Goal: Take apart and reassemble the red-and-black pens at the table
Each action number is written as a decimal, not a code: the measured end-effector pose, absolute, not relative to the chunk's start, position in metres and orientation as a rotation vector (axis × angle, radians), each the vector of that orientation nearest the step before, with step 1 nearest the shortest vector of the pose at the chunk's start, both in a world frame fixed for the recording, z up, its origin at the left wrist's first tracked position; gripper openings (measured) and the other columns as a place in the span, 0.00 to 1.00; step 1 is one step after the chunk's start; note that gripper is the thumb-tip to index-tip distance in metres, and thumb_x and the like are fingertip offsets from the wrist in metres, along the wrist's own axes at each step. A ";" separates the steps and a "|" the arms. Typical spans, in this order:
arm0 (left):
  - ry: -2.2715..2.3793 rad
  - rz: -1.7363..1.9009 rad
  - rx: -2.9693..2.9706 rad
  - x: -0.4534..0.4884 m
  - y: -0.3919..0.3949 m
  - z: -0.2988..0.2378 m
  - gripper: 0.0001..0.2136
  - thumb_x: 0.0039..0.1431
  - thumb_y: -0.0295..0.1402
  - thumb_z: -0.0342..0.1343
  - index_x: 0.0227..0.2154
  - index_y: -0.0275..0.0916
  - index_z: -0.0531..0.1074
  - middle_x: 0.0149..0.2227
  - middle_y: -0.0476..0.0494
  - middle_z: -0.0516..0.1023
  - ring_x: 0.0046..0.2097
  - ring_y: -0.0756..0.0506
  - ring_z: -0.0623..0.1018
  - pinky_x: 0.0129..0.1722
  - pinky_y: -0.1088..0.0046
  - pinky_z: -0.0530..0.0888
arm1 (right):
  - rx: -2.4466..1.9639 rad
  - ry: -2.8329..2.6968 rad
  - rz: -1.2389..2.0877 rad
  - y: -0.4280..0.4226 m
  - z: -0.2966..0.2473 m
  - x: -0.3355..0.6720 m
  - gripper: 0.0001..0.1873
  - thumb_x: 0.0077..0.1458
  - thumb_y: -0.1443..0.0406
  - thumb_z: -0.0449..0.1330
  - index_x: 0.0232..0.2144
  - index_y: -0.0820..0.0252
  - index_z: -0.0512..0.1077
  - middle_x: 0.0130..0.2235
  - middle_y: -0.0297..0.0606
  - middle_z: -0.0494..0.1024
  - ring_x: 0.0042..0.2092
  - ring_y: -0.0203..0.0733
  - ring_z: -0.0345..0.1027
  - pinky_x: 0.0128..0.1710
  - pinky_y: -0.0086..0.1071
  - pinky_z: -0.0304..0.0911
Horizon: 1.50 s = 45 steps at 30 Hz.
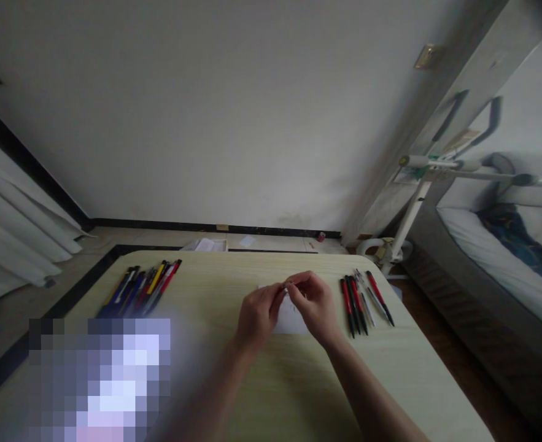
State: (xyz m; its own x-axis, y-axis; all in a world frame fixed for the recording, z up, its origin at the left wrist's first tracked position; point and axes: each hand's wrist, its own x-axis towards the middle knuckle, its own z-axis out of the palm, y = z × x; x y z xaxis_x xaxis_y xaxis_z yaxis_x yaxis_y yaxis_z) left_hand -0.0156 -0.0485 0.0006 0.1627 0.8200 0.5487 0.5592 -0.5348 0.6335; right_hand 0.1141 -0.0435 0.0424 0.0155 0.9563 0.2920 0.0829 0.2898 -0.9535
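Observation:
My left hand [258, 312] and my right hand [314, 305] meet above the middle of the table, their fingertips pinched together. Between the fingertips is something small, too small and too covered by the fingers to name. Beneath the hands lies a white sheet of paper [291, 322], partly hidden by them. Closest to my right hand, on its right, is a row of pens [356, 305], red, black and clear or silver. A bunch of pens [144, 287] in several colours lies at the left side of the table.
The pale wooden table [298, 393] ends near a wall. A pixelated patch hides its lower left. Behind the far edge, a white box [210, 245] is on the floor. Exercise equipment [409, 215] and a bed [482, 239] stand at right; a curtain [13, 227] hangs at left.

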 end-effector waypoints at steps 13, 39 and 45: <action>1.410 1.332 2.062 -0.025 -0.049 0.000 0.12 0.59 0.34 0.44 0.41 0.39 0.70 0.34 0.43 0.77 0.35 0.47 0.76 0.36 0.74 0.70 | -1.069 -1.781 0.653 -0.032 0.062 0.101 0.05 0.43 0.71 0.57 0.25 0.57 0.70 0.25 0.33 0.71 0.29 0.38 0.63 0.30 0.32 0.58; 1.459 1.420 2.089 -0.030 -0.046 -0.006 0.10 0.57 0.34 0.48 0.36 0.36 0.71 0.30 0.43 0.77 0.31 0.47 0.75 0.33 0.72 0.69 | -1.113 -1.837 0.538 -0.034 0.059 0.097 0.04 0.44 0.71 0.57 0.25 0.59 0.69 0.26 0.34 0.70 0.31 0.37 0.64 0.32 0.30 0.60; 1.466 1.405 2.115 -0.029 -0.047 -0.005 0.09 0.57 0.33 0.47 0.35 0.37 0.71 0.28 0.44 0.76 0.31 0.47 0.74 0.32 0.72 0.68 | -1.124 -1.849 0.542 -0.036 0.060 0.097 0.03 0.45 0.71 0.57 0.25 0.59 0.68 0.26 0.34 0.70 0.31 0.37 0.64 0.32 0.30 0.60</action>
State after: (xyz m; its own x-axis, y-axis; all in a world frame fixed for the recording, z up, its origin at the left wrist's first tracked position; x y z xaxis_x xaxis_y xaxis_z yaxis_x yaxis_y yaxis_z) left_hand -0.0289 -0.0470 -0.0051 0.0510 0.8131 0.5799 0.6138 -0.4836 0.6240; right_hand 0.0975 -0.0362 0.0596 -0.2030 0.8657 0.4576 0.4819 0.4952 -0.7229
